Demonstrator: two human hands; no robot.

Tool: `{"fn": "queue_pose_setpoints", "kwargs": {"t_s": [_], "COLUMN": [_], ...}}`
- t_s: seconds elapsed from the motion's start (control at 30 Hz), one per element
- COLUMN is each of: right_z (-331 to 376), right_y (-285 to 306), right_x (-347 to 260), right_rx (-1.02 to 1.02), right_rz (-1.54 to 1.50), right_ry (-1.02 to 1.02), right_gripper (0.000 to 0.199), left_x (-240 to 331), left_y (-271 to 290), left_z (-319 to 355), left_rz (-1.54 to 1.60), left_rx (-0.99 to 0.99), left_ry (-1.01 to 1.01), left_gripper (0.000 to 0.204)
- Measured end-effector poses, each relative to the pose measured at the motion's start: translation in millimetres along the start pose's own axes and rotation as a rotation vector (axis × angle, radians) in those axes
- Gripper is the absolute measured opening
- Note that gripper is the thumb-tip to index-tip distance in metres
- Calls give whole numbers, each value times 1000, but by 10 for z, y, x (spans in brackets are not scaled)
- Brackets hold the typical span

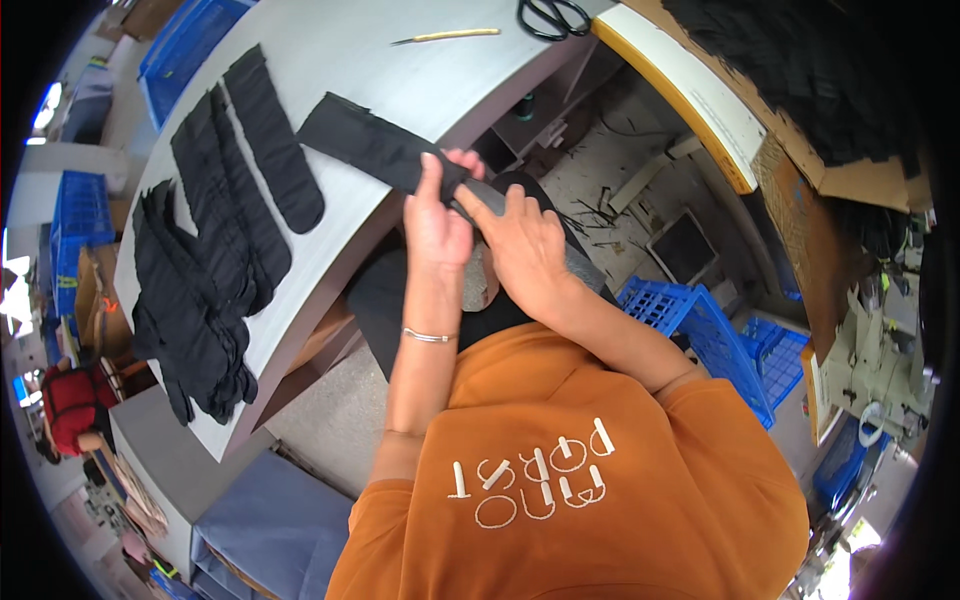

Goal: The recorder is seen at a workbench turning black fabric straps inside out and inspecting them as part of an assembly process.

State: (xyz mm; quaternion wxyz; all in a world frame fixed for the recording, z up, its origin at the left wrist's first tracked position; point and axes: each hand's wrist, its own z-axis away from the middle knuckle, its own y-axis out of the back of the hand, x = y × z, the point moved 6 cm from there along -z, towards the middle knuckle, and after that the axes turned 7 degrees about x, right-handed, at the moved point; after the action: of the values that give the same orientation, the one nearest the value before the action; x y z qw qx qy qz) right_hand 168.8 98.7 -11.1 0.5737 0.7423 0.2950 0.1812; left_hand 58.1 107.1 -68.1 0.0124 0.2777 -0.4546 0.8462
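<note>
A black fabric strip [365, 143] stretches from the grey-white table toward my lap. My left hand [440, 225] grips its near part, the thumb on top and the fingertips showing beyond it. Close beside it, my right hand [525, 245] is closed on the same strip's near end, its index finger pressed toward the left thumb. What lies under the right fingers is hidden. Left of the held strip, a single rounded-end black strip [272, 140] lies flat. Farther left are several overlapping black strips [205, 290] in piles.
At the table's far side lie black-handled scissors [553, 16] and a thin pointed tool [445, 36] with a yellowish handle. Blue plastic crates [720, 345] stand right of my lap. A cardboard box [850, 178] holds black pieces. A person in red [75, 405] is at far left.
</note>
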Motion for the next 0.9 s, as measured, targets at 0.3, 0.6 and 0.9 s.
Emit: {"fn": "queue_pose_setpoints", "kwargs": {"t_s": [0.3,0.6,0.9], "right_z": [-22,294,193], "right_y": [-96,115,-118], "right_x": [26,-69,1], "right_rx": [-76,-217,-100], "right_rz": [-151,-315,-380], "right_ry": [13,22,7], "right_gripper": [27,75,31], "left_x": [-114,-45,-283], "left_y": [1,97,107], "left_z": [330,291,520], "left_rz": [-46,-6,-56], "left_rx": [23,67,-5], "left_ry": [177,-8,103], "left_gripper": [28,24,28]}}
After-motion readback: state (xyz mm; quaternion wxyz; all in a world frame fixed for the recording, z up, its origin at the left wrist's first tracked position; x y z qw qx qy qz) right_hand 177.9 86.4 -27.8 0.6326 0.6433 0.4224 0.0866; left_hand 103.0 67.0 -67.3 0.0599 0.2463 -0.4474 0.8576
